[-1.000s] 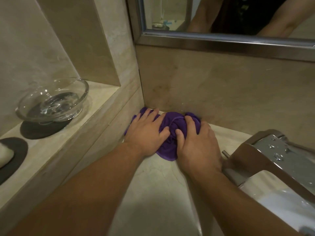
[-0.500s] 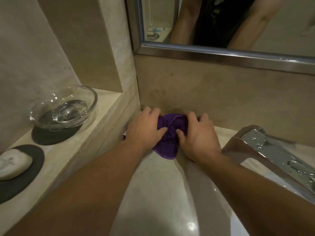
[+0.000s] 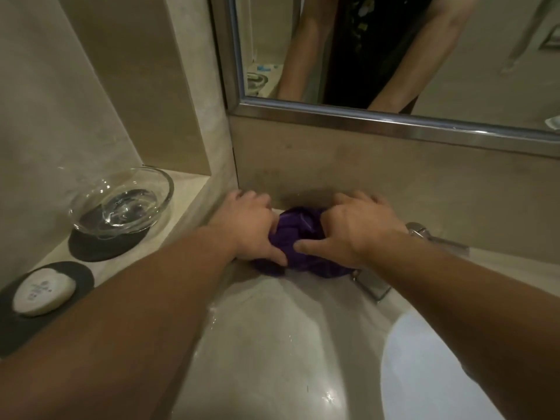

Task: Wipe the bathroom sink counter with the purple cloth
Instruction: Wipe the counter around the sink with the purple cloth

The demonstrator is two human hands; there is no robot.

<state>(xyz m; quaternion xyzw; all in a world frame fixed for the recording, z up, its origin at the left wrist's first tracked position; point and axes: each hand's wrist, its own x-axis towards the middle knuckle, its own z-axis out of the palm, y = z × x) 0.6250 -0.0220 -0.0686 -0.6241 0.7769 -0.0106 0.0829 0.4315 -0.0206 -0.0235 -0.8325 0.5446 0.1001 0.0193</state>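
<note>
The purple cloth (image 3: 298, 237) lies bunched on the beige sink counter (image 3: 272, 322), close to the back wall. My left hand (image 3: 247, 227) presses on its left side, fingers curled over the fabric. On the cloth's right side sits my right hand (image 3: 354, 230), thumb and fingers gripping it. Most of the cloth is hidden under both hands. Wet streaks shine on the counter in front of the cloth.
A raised ledge at the left carries a glass bowl (image 3: 121, 203) on a dark coaster and a white soap bar (image 3: 44, 291) on another. The chrome faucet (image 3: 424, 234) stands right behind my right wrist. The white basin (image 3: 424, 374) is at lower right; a mirror (image 3: 394, 56) hangs above.
Both hands have gathered the cloth into a tighter bunch and shifted it right along the back wall, away from the corner. The view has pulled back and tilted up.
</note>
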